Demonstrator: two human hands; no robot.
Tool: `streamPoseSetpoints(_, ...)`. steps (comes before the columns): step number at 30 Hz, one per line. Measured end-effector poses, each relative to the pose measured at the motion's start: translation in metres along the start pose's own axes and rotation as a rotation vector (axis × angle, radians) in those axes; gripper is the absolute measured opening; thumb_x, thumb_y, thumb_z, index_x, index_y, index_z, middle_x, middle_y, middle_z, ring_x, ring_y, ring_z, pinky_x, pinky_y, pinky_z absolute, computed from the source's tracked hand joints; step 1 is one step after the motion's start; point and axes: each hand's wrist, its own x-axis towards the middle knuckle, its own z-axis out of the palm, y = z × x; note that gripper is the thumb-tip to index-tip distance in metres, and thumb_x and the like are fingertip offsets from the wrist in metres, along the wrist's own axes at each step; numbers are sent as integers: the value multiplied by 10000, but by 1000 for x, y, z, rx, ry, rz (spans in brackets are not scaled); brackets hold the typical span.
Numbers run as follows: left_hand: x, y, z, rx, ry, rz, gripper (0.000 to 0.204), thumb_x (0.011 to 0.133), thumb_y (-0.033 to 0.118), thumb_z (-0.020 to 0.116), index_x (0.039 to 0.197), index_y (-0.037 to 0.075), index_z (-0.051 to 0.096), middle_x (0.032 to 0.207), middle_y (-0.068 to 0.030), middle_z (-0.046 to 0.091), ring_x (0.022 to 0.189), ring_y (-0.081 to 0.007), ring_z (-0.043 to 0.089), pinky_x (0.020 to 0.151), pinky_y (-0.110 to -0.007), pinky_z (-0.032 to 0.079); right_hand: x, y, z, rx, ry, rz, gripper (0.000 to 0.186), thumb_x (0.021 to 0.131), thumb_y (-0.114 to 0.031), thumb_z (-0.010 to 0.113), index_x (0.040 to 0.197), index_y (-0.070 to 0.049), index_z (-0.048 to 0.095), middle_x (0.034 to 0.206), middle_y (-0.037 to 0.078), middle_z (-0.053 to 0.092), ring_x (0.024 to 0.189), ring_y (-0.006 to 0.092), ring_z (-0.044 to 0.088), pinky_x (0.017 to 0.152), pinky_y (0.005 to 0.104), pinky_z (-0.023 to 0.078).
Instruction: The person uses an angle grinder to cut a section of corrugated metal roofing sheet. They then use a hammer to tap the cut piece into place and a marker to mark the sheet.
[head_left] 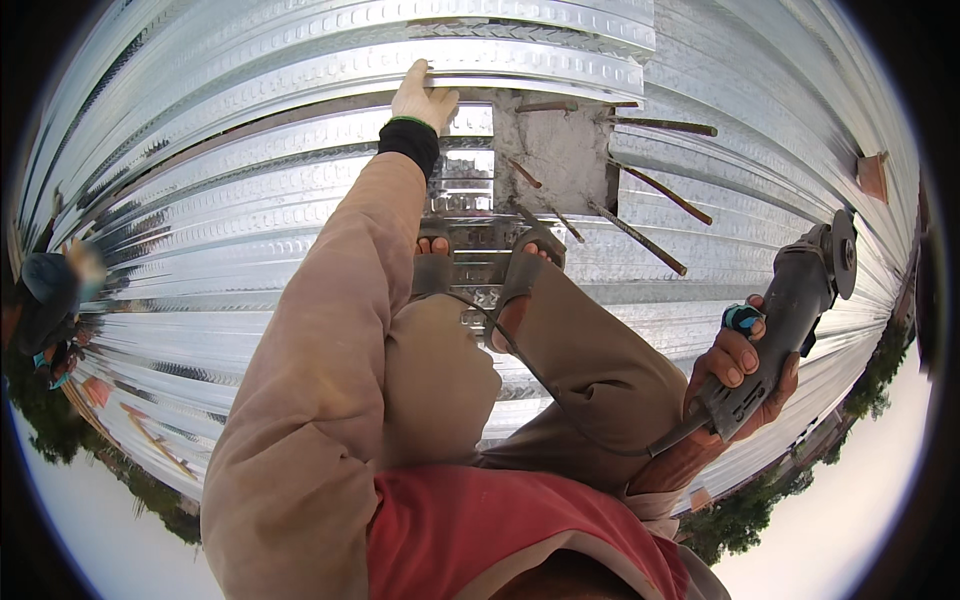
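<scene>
Stretching frame-wide, decking (270, 205) is bordering upper-centre concrete (570, 145); outspread left grip (424, 98) is touching a sheet edge (540, 78), right grip (738, 368) clasping a grinder (802, 285).

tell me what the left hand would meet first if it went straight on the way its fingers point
Most likely the ribbed metal sheet: the left hand overlaps its near edge in view, though contact is hard to judge.

metal decking (300, 190): glossy, ribbed, embossed | concrete (570, 150) within its cut edges: rough, matt | rods (638, 238): rusty, ridged metal | angle grinder (800, 285): matt, dusty, plastic-looking casing | left glove (422, 102): matt cloth | trousers (590, 345): matt, creased cloth
</scene>
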Motion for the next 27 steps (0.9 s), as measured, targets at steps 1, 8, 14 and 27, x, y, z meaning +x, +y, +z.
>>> streamPoseSetpoints(1,0,5,1,109,26,7,691,958,350,810,1484,-24,561,1519,-209,640,1390,-293,623,1179,-367,472,1,-1,0,55,-18,11,705,1107,-312,577,1588,91,255,1315,221,522,1001,249,594,821,391,558)
streamPoseSetpoints(8,29,-28,-1,572,297,297,437,987,125,768,1370,-45,642,1321,-206,724,1218,-300,700,1083,-389,555,10,-14,-12,114,-178,103,696,1116,-287,568,1621,16,198,1335,156,524,984,254,609,867,389,591)
streamPoseSetpoints(14,26,-36,3,645,338,359,377,928,160,815,1276,38,733,1168,-242,773,1114,-401,742,992,-424,587,0,-22,-27,75,-218,-34,704,1116,-289,564,1614,54,202,1325,165,497,993,232,597,848,384,582)
streamPoseSetpoints(27,8,-40,-2,672,338,409,366,908,104,836,1246,43,712,1131,-221,781,1062,-401,754,944,-412,596,-1,-31,-32,84,-157,-17,698,1114,-265,582,1635,25,220,1299,148,532,945,235,594,869,376,581)
